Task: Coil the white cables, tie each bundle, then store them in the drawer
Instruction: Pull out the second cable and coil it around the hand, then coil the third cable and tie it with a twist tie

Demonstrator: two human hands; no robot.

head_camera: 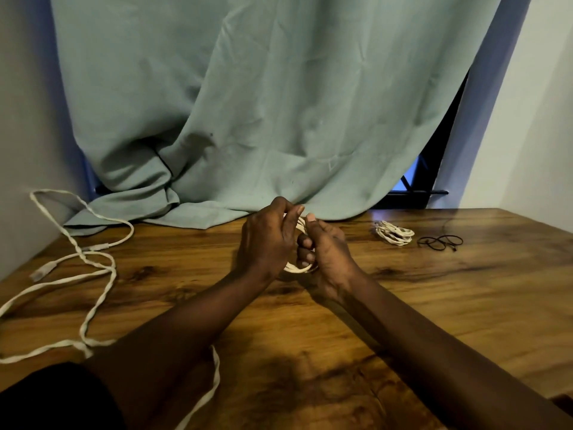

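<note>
Both hands meet over the middle of the wooden table (pixel 434 305) and hold a small coil of white cable (pixel 298 268) between them. My left hand (pixel 266 240) grips the coil from the left, fingers curled over its top. My right hand (pixel 325 252) grips it from the right, thumb up at the coil's top. Most of the coil is hidden behind the fingers. A finished white bundle (pixel 393 232) lies at the back right. A long loose white cable (pixel 90 265) sprawls over the table's left side and runs under my left forearm.
Thin black ties (pixel 440 242) lie right of the finished bundle. A pale green curtain (pixel 263 119) hangs behind and drapes onto the table's back edge. Walls stand close on the left and right. No drawer is in view.
</note>
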